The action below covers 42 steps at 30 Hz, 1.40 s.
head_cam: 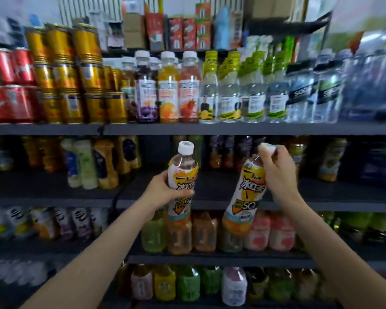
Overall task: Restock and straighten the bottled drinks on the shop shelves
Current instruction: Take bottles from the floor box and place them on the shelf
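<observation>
Two iced-tea bottles with yellow-and-white labels and white caps are held in the air in front of the shelves. My left hand (pixel 163 190) grips the left bottle (pixel 183 175) round its middle, and it stands upright. My right hand (pixel 276 172) holds the right bottle (pixel 245 197) by its neck and cap, and this bottle tilts with its base toward the left. Behind both bottles, the second shelf (pixel 210 188) has a dark gap between the drinks on either side.
The top shelf (pixel 187 129) carries gold and red cans (pixel 60 85), juice bottles (pixel 167 90) and clear water bottles (pixel 254 94). Lower shelves hold rows of green, orange and pink drink bottles (pixel 270 233). Cartons (pixel 187 32) stand above.
</observation>
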Motion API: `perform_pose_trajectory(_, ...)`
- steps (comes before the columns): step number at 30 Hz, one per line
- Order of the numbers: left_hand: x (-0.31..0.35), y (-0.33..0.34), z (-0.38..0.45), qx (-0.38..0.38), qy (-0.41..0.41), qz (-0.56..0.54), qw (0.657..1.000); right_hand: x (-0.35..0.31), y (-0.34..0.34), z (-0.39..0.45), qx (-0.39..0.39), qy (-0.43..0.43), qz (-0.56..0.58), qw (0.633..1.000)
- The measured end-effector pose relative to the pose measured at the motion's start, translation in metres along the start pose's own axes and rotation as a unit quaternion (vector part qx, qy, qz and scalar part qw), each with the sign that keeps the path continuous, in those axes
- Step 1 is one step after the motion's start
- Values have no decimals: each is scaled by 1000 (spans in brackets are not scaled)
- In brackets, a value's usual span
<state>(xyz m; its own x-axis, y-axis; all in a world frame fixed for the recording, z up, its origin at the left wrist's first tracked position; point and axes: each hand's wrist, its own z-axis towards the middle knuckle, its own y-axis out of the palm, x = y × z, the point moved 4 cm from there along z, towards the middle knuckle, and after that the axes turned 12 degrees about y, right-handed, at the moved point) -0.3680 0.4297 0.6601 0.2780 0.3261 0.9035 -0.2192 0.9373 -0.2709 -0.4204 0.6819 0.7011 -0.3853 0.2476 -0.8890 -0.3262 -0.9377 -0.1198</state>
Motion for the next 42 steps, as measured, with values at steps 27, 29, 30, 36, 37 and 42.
perform_pose_trajectory(27, 11, 275, 141, -131, 34, -33, 990, 169, -137, 214, -27, 70, -149, 986)
perform_pose_trajectory(29, 14, 277, 144, -134, 37, -39, 990, 171, -137, 215, -19, 60, -148, 987)
perform_pose_trajectory(30, 15, 278, 145, -135, 38, -39, 989, 171, -137, 214, -19, 57, -147, 987)
perform_pose_trajectory(36, 26, 298, 144, -160, 52, -42, 985, 192, -144, 229, -28, 87, -164, 982)
perform_pose_trajectory(37, 29, 303, 144, -164, 54, -39, 984, 200, -147, 232, -29, 117, -172, 978)
perform_pose_trajectory(42, 38, 342, 148, -170, 64, -26, 983, 222, -168, 249, -4, 166, -194, 967)
